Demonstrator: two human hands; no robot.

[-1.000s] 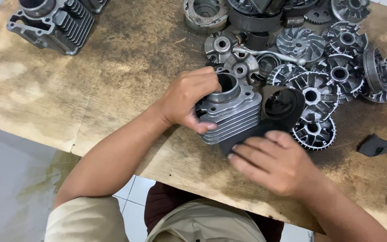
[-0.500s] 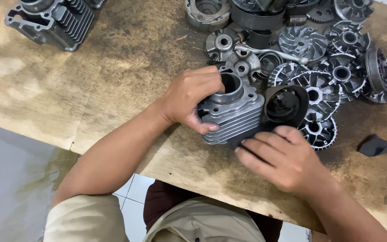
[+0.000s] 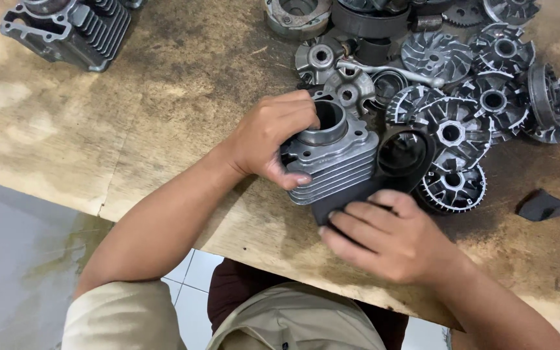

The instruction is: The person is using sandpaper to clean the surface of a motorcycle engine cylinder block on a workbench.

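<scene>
plywood, stained dark with oil and worn pale in patches, makes up the table top (image 3: 131, 129), and its near edge cuts across above a grey tiled floor (image 3: 8, 259). at the far left corner a finned engine head (image 3: 66, 29) of grey cast metal lies on its own, well apart from everything else. further right the left hand (image 3: 273, 139) is curled over a finned engine cylinder (image 3: 332, 159), fingers wrapped across the far rim beside the open bore and the thumb pressed on the near fins, so the grip is closed firmly on it. the cylinder stands on the board around the middle, a little right of centre, bore facing up and slightly tilted toward the far side. just near of it the right hand (image 3: 390, 236) lies flat, fingers stretched out together and pressing a piece of dark abrasive sheet (image 3: 338, 204) against the lower fins; it is not closed around anything, only bearing down on the sheet. touching the cylinder on its right is a black round ring-shaped part (image 3: 403, 152). beyond that, spreading to the far right, sits a crowded heap of finned pulley discs (image 3: 481, 84) and clutch parts, overlapping one another, with a silver spanner (image 3: 390, 70) lying across them. a small dark scrap (image 3: 542, 206) lies alone near the right edge. the person's beige sleeve (image 3: 118, 321) shows at the near side.
</scene>
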